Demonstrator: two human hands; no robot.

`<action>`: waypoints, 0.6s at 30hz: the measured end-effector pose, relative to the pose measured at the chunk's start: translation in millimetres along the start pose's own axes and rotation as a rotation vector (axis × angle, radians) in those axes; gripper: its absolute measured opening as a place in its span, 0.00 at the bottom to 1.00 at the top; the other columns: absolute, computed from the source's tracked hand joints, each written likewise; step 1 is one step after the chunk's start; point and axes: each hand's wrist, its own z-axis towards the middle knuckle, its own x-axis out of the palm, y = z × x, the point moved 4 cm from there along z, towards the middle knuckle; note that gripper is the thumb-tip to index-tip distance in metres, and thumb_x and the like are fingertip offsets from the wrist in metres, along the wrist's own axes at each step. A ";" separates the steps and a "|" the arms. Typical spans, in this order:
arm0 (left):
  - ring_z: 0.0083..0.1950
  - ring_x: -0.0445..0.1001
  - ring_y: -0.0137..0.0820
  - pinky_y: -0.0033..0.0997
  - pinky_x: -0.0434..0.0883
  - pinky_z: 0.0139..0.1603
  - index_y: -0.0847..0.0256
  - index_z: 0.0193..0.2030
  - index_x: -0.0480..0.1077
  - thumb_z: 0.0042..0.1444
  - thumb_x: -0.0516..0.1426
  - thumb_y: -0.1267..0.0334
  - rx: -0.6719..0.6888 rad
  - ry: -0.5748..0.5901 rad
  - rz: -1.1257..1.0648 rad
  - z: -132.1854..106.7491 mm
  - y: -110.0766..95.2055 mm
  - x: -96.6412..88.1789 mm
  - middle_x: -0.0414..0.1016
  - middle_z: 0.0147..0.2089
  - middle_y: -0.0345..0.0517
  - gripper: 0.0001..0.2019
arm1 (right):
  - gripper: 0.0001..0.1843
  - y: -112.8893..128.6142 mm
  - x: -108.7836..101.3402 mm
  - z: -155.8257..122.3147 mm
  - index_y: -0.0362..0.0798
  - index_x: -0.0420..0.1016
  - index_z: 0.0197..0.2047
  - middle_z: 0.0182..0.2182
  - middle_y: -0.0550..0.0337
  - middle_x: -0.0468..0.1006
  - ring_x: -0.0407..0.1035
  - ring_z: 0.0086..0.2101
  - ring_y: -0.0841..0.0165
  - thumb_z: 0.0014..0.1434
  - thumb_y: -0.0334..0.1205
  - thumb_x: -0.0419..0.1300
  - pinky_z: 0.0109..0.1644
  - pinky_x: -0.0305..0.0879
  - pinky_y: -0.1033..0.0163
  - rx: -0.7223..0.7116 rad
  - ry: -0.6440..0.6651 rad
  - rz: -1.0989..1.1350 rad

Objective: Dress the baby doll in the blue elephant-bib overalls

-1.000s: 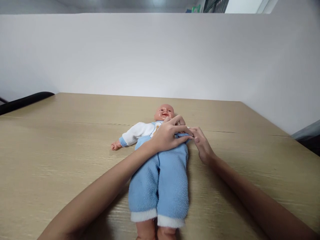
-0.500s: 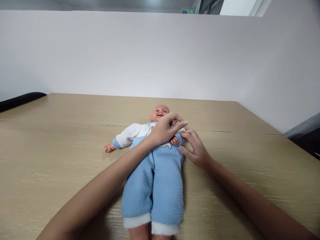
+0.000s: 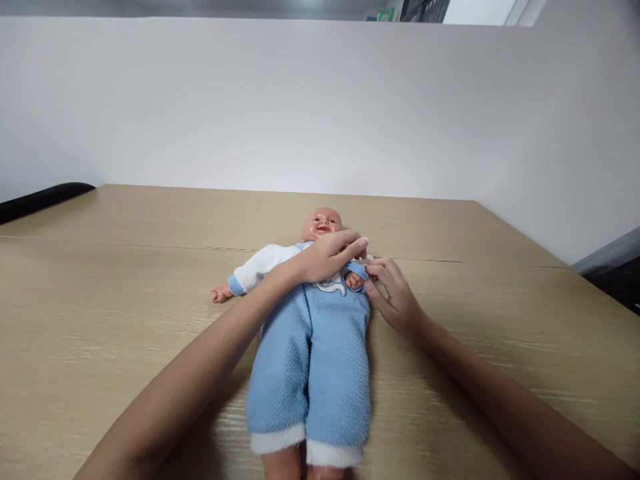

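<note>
Baby doll (image 3: 339,363) is laid face-up on the tabletop (image 3: 140,320), overlain by the half-curled left hand (image 3: 325,259); its cuff (image 3: 355,268) is met by the partly open right hand (image 3: 394,293); any hold cannot be told. Cuff may be twisted by uneven pulling.

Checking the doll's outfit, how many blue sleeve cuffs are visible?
2 on the doll: one cuff on the outstretched sleeve, another cuff by the person's right hand.

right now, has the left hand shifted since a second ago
Yes, upward in view: the left hand has its thumb tip above the table seam, where earlier it was below. Lifted or slid, I can't tell.
</note>
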 end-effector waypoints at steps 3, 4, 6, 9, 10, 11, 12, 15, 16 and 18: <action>0.46 0.75 0.36 0.36 0.70 0.51 0.59 0.44 0.73 0.77 0.51 0.41 -0.049 0.134 -0.044 -7.0 3.5 -9.9 0.77 0.43 0.44 0.23 | 0.11 1.8 0.1 0.4 0.56 0.75 0.58 0.51 0.51 0.76 0.71 0.52 0.53 0.76 0.36 0.57 0.56 0.72 0.43 0.000 -0.025 -0.018; 0.45 0.75 0.36 0.35 0.70 0.49 0.59 0.43 0.72 0.76 0.52 0.40 -0.061 0.177 -0.063 -8.8 4.9 -12.6 0.77 0.42 0.44 0.23 | 0.10 2.4 0.1 0.5 0.56 0.75 0.57 0.50 0.51 0.76 0.72 0.52 0.53 0.76 0.36 0.57 0.56 0.72 0.44 0.003 -0.033 -0.019; 0.46 0.75 0.36 0.35 0.70 0.48 0.59 0.43 0.73 0.73 0.56 0.40 -0.080 0.268 -0.091 -11.6 8.1 -16.6 0.77 0.42 0.43 0.22 | 0.09 3.6 0.1 0.8 0.55 0.75 0.54 0.49 0.52 0.76 0.72 0.50 0.54 0.76 0.35 0.57 0.55 0.72 0.45 0.007 -0.045 -0.019; 0.49 0.76 0.38 0.35 0.71 0.50 0.59 0.48 0.75 0.69 0.62 0.43 -0.089 0.331 -0.082 -13.8 12.3 -21.2 0.79 0.47 0.45 0.19 | 0.07 4.6 0.2 1.4 0.55 0.74 0.51 0.47 0.52 0.76 0.72 0.49 0.55 0.75 0.34 0.58 0.52 0.72 0.46 0.014 -0.058 -0.016; 0.49 0.76 0.38 0.35 0.71 0.49 0.59 0.48 0.75 0.68 0.63 0.44 -0.084 0.329 -0.069 -14.1 12.9 -22.0 0.79 0.47 0.46 0.18 | 0.07 4.4 0.3 1.5 0.55 0.74 0.51 0.47 0.53 0.76 0.72 0.48 0.55 0.74 0.34 0.58 0.51 0.72 0.47 0.021 -0.062 -0.013; 0.48 0.76 0.38 0.35 0.70 0.48 0.59 0.48 0.75 0.69 0.63 0.45 -0.073 0.324 -0.062 -14.2 12.7 -22.0 0.79 0.47 0.46 0.17 | 0.07 4.2 0.3 1.6 0.55 0.74 0.51 0.46 0.53 0.76 0.72 0.47 0.56 0.74 0.34 0.58 0.50 0.72 0.48 0.028 -0.066 -0.010; 0.47 0.75 0.37 0.35 0.70 0.47 0.59 0.48 0.74 0.70 0.62 0.47 -0.059 0.308 -0.064 -14.1 12.0 -21.4 0.78 0.46 0.46 0.16 | 0.07 3.8 0.4 1.7 0.55 0.75 0.51 0.46 0.53 0.76 0.72 0.45 0.56 0.74 0.34 0.58 0.49 0.72 0.48 0.034 -0.066 -0.006; 0.40 0.69 0.33 0.34 0.67 0.42 0.58 0.48 0.69 0.74 0.56 0.49 -0.031 0.211 -0.073 -12.4 8.9 -15.6 0.71 0.39 0.41 0.14 | 0.06 3.6 0.8 1.5 0.54 0.75 0.51 0.45 0.53 0.76 0.71 0.44 0.56 0.74 0.36 0.59 0.48 0.71 0.48 0.036 -0.049 0.010; 0.38 0.67 0.32 0.34 0.66 0.41 0.58 0.48 0.67 0.75 0.55 0.49 -0.029 0.172 -0.063 -11.5 8.5 -12.5 0.69 0.38 0.39 0.13 | 0.06 3.8 0.8 1.4 0.54 0.75 0.51 0.45 0.53 0.76 0.71 0.45 0.56 0.74 0.36 0.59 0.49 0.71 0.48 0.033 -0.042 0.016; 0.37 0.64 0.32 0.35 0.65 0.41 0.57 0.48 0.65 0.76 0.53 0.50 -0.032 0.098 -0.017 -9.3 9.6 -5.3 0.65 0.36 0.38 0.12 | 0.05 4.4 0.7 1.2 0.54 0.75 0.50 0.45 0.53 0.75 0.70 0.46 0.55 0.74 0.36 0.59 0.50 0.70 0.48 0.029 -0.030 0.028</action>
